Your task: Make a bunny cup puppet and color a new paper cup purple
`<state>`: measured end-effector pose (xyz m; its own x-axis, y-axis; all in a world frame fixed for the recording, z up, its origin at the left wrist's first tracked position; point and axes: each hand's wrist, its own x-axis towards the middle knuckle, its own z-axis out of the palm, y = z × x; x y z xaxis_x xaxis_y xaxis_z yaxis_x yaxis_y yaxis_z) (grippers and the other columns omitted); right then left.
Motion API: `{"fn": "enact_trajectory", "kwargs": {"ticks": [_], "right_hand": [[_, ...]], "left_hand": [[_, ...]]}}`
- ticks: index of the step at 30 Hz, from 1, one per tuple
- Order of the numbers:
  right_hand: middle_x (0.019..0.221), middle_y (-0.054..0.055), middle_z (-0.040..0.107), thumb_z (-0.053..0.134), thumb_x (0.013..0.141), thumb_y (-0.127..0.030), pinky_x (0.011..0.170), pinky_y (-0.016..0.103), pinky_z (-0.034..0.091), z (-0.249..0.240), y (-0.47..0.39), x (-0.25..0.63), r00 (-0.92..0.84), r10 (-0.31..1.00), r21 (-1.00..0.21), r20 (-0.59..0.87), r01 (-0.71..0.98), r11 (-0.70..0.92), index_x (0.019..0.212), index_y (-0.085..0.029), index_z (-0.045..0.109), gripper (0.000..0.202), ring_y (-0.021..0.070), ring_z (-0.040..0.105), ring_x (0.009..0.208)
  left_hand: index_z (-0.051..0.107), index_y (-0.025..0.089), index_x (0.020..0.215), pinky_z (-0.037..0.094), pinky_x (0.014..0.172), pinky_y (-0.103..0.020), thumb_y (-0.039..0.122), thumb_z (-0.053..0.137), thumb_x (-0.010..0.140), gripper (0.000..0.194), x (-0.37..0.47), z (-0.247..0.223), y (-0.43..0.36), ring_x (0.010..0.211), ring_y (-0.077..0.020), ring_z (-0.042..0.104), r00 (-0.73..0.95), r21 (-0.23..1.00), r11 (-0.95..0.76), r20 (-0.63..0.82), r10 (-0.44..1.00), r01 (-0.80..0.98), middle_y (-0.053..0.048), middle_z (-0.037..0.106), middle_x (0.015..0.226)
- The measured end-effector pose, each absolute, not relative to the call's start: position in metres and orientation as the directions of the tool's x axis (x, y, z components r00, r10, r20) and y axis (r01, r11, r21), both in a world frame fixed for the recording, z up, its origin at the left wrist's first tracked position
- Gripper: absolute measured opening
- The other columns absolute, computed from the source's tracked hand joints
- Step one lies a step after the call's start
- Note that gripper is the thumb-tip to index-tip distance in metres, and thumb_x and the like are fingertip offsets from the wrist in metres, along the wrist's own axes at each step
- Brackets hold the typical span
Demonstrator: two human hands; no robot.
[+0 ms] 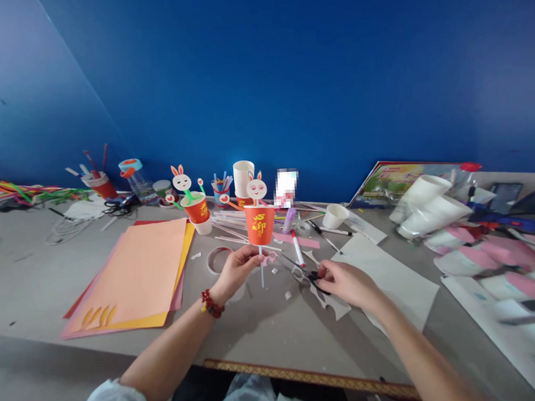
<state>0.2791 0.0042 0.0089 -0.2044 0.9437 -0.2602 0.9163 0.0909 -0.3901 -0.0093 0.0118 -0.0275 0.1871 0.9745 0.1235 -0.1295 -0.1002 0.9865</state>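
Note:
My left hand (238, 272) pinches the pale straw (262, 277) under a red paper cup (260, 226). A rabbit face cutout (257, 190) rises above that cup, and a round paw cutout (225, 200) sticks out on its left. In my right hand (346, 283) are scissors (317, 278), gripped by their dark handles, with the blades toward the left hand. Behind, a second rabbit cup puppet (197, 209) stands in a white cup. White paper scraps (338, 309) lie beneath the scissors.
Stacked coloured paper (137, 273) lies left, with a tape roll (217, 261) beside it. A red-and-white marker (297, 250), a small white cup (335, 215) and white paper (383, 272) lie right of centre. Bagged paper cups (429, 207) stand farther right, before the blue wall.

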Motion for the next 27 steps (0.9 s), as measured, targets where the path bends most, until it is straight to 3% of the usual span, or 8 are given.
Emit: {"fn": "enact_trajectory", "kwargs": {"ticks": [3, 6, 10, 13, 21, 27], "right_hand": [[0.071, -0.002, 0.065, 0.061, 0.086, -0.042, 0.050, 0.023, 0.032, 0.005, -0.001, 0.293, -0.328, 0.883, -0.744, -0.335, 0.667, -0.035, 0.094, -0.023, 0.052, 0.022, 0.0138, 0.052, 0.056], [0.070, -0.002, 0.061, 0.071, 0.079, -0.048, 0.052, 0.022, 0.034, 0.001, -0.012, 0.289, -0.428, 0.828, -0.858, -0.362, 0.501, -0.116, 0.088, -0.021, 0.048, 0.036, 0.0131, 0.050, 0.060], [0.061, -0.006, 0.049, 0.084, 0.068, -0.047, 0.053, 0.021, 0.032, -0.005, -0.020, 0.270, -0.521, 0.752, -0.873, -0.402, 0.467, -0.143, 0.077, -0.020, 0.047, 0.047, 0.0105, 0.043, 0.058], [0.060, -0.007, 0.046, 0.083, 0.069, -0.046, 0.053, 0.021, 0.030, -0.008, -0.016, 0.263, -0.547, 0.736, -0.873, -0.398, 0.473, -0.120, 0.077, -0.020, 0.048, 0.045, 0.0102, 0.041, 0.058], [0.063, -0.006, 0.055, 0.075, 0.072, -0.029, 0.053, 0.021, 0.032, 0.005, -0.006, 0.255, -0.586, 0.721, -0.837, -0.369, 0.547, 0.016, 0.078, -0.020, 0.050, 0.027, 0.0106, 0.045, 0.059], [0.066, -0.004, 0.061, 0.073, 0.071, -0.027, 0.053, 0.021, 0.033, 0.021, -0.004, 0.251, -0.567, 0.739, -0.754, -0.363, 0.645, 0.124, 0.077, -0.021, 0.051, 0.023, 0.0115, 0.050, 0.060]], "left_hand": [[0.075, 0.015, 0.089, 0.047, 0.076, -0.027, 0.047, 0.076, 0.080, 0.033, -0.010, -0.028, 0.013, 0.080, -0.0169, 0.063, 0.136, 0.985, -0.086, 0.107, 0.985, -0.147, -0.006, 0.074, 0.088], [0.072, 0.014, 0.082, 0.046, 0.072, -0.026, 0.049, 0.080, 0.076, 0.035, -0.010, -0.029, 0.013, 0.074, -0.0152, 0.061, 0.108, 0.985, -0.063, 0.081, 0.991, -0.162, -0.003, 0.071, 0.079], [0.070, 0.015, 0.080, 0.047, 0.076, -0.027, 0.047, 0.080, 0.076, 0.033, -0.009, -0.029, 0.011, 0.078, -0.0166, 0.064, 0.162, 0.980, -0.041, 0.073, 0.984, -0.194, -0.003, 0.072, 0.080], [0.070, 0.015, 0.081, 0.047, 0.079, -0.027, 0.045, 0.080, 0.077, 0.032, -0.009, -0.028, 0.010, 0.082, -0.0172, 0.066, 0.212, 0.978, -0.023, 0.068, 0.975, -0.208, -0.004, 0.074, 0.083], [0.074, 0.013, 0.083, 0.046, 0.079, -0.028, 0.046, 0.082, 0.075, 0.034, -0.011, -0.025, 0.009, 0.080, -0.0168, 0.065, 0.353, 0.988, 0.042, 0.012, 0.936, -0.146, -0.005, 0.074, 0.084], [0.074, 0.013, 0.080, 0.047, 0.075, -0.026, 0.046, 0.083, 0.072, 0.035, -0.010, -0.025, 0.009, 0.075, -0.0145, 0.063, 0.381, 0.987, 0.064, -0.003, 0.925, -0.147, -0.004, 0.073, 0.079]]}}
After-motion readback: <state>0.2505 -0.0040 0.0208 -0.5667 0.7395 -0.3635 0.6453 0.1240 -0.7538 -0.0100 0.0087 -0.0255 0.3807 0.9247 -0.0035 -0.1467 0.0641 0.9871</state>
